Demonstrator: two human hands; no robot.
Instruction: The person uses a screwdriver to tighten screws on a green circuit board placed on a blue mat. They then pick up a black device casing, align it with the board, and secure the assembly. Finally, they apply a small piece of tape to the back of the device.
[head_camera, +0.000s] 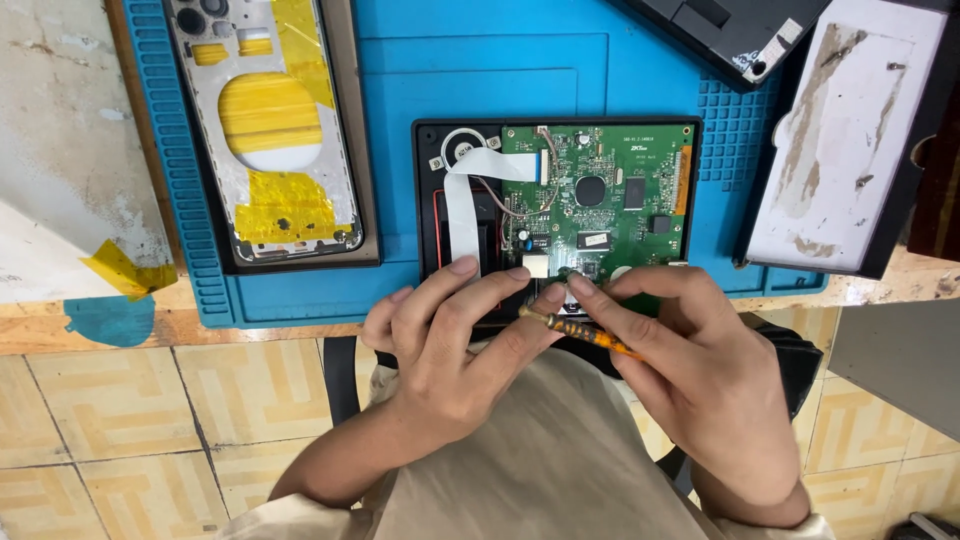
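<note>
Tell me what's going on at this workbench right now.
A person is working on an opened black device case holding a green circuit board, set on a blue repair mat. The right hand grips an orange-handled screwdriver, its tip at the board's lower edge. The left hand steadies the case's near edge, fingertips by the screwdriver. A white ribbon cable loops off the board. To the left lies a phone frame patched with yellow tape.
</note>
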